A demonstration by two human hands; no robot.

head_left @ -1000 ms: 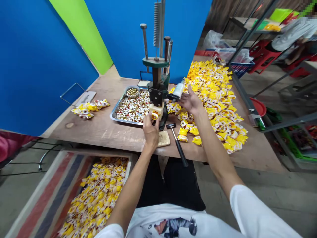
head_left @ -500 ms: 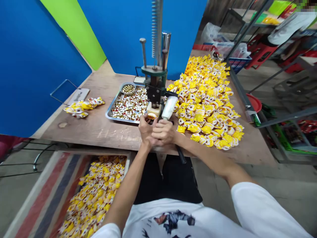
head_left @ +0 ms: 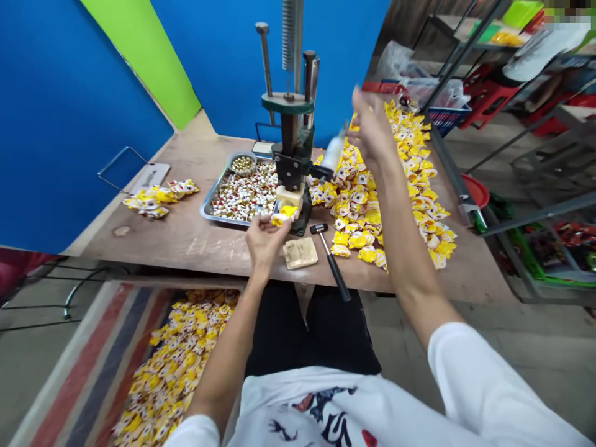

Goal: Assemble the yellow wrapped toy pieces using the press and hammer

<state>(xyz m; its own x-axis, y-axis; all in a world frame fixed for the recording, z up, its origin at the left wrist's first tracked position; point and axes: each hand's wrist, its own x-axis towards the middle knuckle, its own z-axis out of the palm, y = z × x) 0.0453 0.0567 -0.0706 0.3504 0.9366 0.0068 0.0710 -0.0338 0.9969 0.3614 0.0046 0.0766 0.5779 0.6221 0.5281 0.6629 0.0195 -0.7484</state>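
Note:
My left hand point(head_left: 264, 241) pinches a small yellow and white piece point(head_left: 285, 215) just in front of the pale block under the press head. My right hand point(head_left: 371, 127) is raised, blurred, right beside the white handle point(head_left: 333, 154) of the green and black press point(head_left: 288, 164); whether it touches the handle or how its fingers are held is unclear. A beige block point(head_left: 300, 252) lies on the table below the press, next to a small hammer point(head_left: 331, 261). Left of the press, a metal tray point(head_left: 208, 214) holds small white, red and gold parts and a bowl of gold beads point(head_left: 243, 162).
A large pile of yellow pieces point(head_left: 358, 205) covers the table's right side. A few more point(head_left: 161, 197) lie at the left. An open striped container point(head_left: 88, 372) of such pieces stands below. Blue panels rise behind; a person point(head_left: 549, 46) is at the far right.
My right hand has moved up and away from my left, uncovering the beige block and hammer. The press handle has swung upward. The yellow piece has come out toward me in my left hand.

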